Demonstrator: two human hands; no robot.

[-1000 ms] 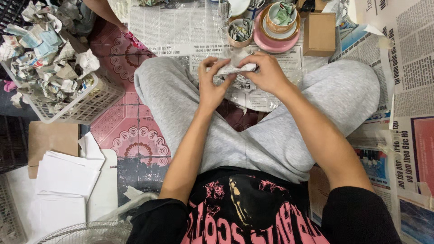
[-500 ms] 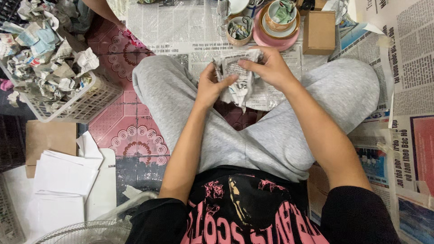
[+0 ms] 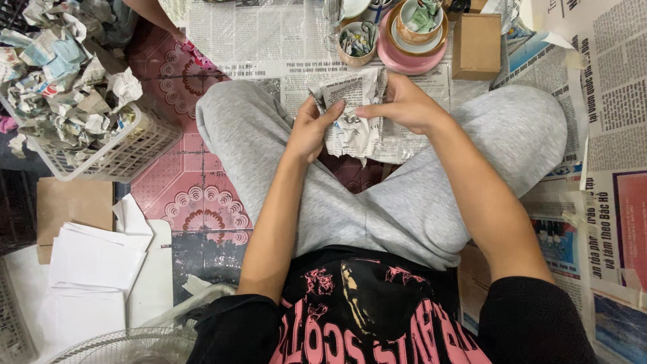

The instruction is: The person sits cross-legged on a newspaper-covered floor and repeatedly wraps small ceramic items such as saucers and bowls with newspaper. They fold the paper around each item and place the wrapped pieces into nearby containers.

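I sit cross-legged in grey trousers on a patterned floor. Both hands hold a crumpled sheet of newspaper (image 3: 352, 114) above my shins. My left hand (image 3: 311, 128) pinches its left edge. My right hand (image 3: 403, 104) grips the top right part, fingers curled over the paper. The sheet hangs partly unfolded between them. Whether something is wrapped inside it cannot be seen.
A white basket (image 3: 114, 158) full of crumpled newspaper stands at the left. Ahead lie spread newspapers (image 3: 249, 40), a small cup stuffed with paper (image 3: 357, 44), stacked pink and white dishes (image 3: 414, 40) and a brown cardboard box (image 3: 477, 46). White sheets (image 3: 94, 259) and a fan grille (image 3: 128, 347) are lower left.
The paper was a tight wad between both hands. It has since been pulled open into a larger hanging sheet, and my hands have moved slightly apart.
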